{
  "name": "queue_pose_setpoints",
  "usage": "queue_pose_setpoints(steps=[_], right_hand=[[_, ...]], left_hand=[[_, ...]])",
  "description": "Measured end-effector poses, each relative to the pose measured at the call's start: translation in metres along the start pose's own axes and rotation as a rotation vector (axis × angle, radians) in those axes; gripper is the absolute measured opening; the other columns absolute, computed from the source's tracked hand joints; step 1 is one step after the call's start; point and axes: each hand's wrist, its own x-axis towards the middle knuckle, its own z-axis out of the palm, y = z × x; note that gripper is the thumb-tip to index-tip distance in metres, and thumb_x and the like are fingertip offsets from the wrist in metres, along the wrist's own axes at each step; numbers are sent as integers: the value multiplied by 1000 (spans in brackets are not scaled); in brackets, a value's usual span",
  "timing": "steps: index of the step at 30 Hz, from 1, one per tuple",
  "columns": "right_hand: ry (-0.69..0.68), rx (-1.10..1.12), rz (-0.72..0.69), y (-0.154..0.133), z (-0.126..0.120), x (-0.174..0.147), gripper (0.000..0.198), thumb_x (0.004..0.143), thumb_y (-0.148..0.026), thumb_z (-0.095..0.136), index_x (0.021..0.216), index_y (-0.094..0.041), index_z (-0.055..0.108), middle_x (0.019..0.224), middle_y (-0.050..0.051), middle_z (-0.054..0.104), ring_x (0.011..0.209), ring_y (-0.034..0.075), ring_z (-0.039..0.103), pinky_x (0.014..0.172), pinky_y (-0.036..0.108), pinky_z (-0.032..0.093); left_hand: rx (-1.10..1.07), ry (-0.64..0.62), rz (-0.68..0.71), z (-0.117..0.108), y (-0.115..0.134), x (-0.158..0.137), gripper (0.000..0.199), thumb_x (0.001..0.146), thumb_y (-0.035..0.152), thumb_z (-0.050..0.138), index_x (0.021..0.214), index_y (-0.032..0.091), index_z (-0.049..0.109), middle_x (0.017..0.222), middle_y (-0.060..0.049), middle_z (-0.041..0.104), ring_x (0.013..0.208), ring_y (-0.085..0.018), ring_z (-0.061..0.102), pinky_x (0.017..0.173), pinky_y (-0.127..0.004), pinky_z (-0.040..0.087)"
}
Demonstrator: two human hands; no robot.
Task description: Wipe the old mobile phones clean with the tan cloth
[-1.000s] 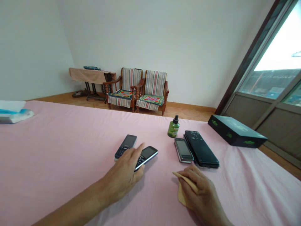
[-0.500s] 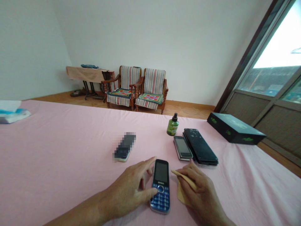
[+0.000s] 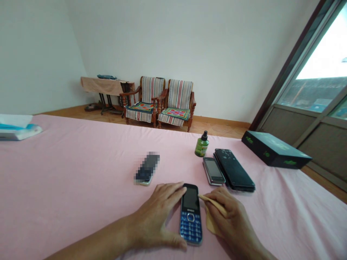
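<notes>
A blue and black keypad phone [image 3: 191,225] lies face up on the pink cloth in front of me, its screen end away from me. My left hand [image 3: 159,216] is at its left side with fingers stretched out. One fingertip touches the upper left corner of the phone, and the thumb reaches by its lower left corner. Between the thumb and fingers of my right hand [image 3: 227,213] a folded yellow cloth [image 3: 213,224] is pinched. The cloth's tip is at the phone's right edge beside the screen; I cannot tell whether they touch.
Beyond my right hand lie a silver touchscreen phone [image 3: 214,170] and a larger black device or case [image 3: 234,169]. A green spray bottle [image 3: 202,144] stands behind them, a black box [image 3: 273,148] farther right. Left of centre is a blurred-out phone [image 3: 148,169]; a white-blue packet [image 3: 18,130] lies far left.
My left thumb has moved off the keypad toward the phone's lower corner, and the fingers have straightened at the top. The phone has shifted slightly right. The view has turned slightly left.
</notes>
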Motion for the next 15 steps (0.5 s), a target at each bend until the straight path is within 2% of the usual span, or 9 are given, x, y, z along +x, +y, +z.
queue_pose_setpoints(steps=[5, 8, 15], right_hand=[[-90, -59, -140, -14, -1, 35, 23, 89, -9, 49, 85, -19, 69, 84, 5, 60, 78, 18, 60, 69, 28, 47], [-102, -78, -160, -11, 9, 50, 24, 88, -6, 49, 82, -18, 68, 82, 5, 57, 77, 17, 58, 68, 28, 46], [-181, -41, -147, -1, 23, 34, 28, 88, -3, 43, 95, -18, 66, 90, 5, 53, 83, 18, 56, 74, 30, 46]], left_hand=[[17, 110, 58, 13, -1, -1, 107, 66, 71, 72, 148, 14, 32, 151, -23, 33, 135, -41, 35, 110, -58, 31], [25, 133, 81, 15, -2, -2, 107, 67, 70, 72, 148, 13, 30, 152, -23, 31, 136, -41, 34, 110, -58, 31], [6, 137, 70, 11, 1, -2, 105, 67, 68, 73, 149, 17, 30, 151, -20, 35, 135, -39, 37, 111, -56, 32]])
